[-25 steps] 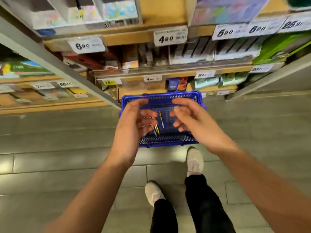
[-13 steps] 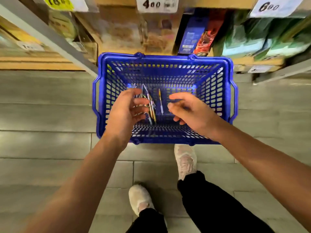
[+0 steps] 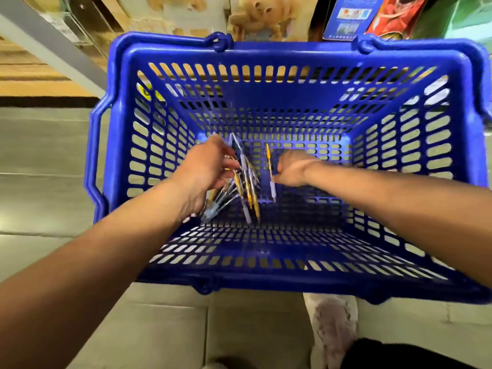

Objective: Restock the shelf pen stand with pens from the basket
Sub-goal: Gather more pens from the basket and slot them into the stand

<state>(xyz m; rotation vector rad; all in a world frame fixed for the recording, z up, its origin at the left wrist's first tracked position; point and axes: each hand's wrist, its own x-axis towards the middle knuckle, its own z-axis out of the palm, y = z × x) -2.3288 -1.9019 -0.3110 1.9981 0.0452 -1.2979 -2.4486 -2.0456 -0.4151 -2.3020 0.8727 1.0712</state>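
A blue plastic basket [image 3: 292,53] stands on the floor below me, and both my hands are down inside it. My left hand [image 3: 202,174] is curled around a bundle of several pens [image 3: 246,190] with yellow and clear barrels; their ends stick out above and below my fingers. My right hand [image 3: 294,167] has its fingers bent, and thumb and fingertips pinch a single yellow and white pen [image 3: 272,187] that points along the basket floor. The shelf pen stand is out of view.
The bottom shelf [image 3: 87,67] runs behind the basket, with a blue box [image 3: 346,16], a red pack [image 3: 394,14] and green packs [image 3: 458,20] on it. Grey floor tiles [image 3: 48,198] lie to the left. My shoe [image 3: 332,323] stands just in front of the basket.
My head has dropped closer to the basket and both hands have gone deeper into it. The left hand has closed round the pen bundle; the right has reached the single pen.
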